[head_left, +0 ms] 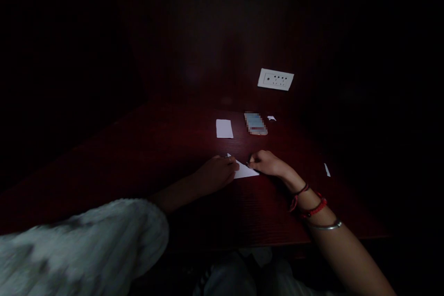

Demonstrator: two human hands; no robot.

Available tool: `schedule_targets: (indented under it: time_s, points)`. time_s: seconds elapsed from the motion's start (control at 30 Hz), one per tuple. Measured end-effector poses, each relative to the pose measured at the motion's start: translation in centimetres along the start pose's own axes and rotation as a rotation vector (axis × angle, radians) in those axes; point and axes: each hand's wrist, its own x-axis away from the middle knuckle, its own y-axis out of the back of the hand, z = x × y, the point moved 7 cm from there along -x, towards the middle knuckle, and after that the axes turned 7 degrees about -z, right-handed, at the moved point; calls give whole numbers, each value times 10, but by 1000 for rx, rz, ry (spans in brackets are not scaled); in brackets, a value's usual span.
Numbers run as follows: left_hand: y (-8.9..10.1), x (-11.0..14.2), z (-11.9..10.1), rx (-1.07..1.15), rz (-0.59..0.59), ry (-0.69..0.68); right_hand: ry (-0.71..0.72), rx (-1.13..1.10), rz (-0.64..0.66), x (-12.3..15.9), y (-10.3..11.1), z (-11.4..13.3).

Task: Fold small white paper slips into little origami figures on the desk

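In the head view, a white paper triangle (pixel 244 171) lies just below frame centre, its left part grasped by the left hand's (pixel 220 173) bent fingers; the right hand's (pixel 268 163) curl at its right edge, pinching or not, too dim to tell. Likely light, easily creased, best held by its edges.

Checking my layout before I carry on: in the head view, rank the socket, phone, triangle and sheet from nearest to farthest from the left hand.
From the left hand:
1. Triangle: touching, under its fingers.
2. Sheet: just beyond the hand.
3. Phone: beyond, right of the sheet.
4. Socket: farthest back, above and right of the phone.
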Motion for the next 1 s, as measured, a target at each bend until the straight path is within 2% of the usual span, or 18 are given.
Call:
schedule_targets:
  time_s: [0.23,0.47,0.77,1.0]
  points:
    - [2,2,-1,7,2,-8,14,-44,54,3,1,0]
    - [-5,3,3,12,21,-11,-31,42,24,0,0,-2]
    - [-7,2,-1,-71,33,-54,37,-57,94,3,-1,-2]
    - [-6,3,-2,-33,41,-48,-26,-10,75,3,1,-6]
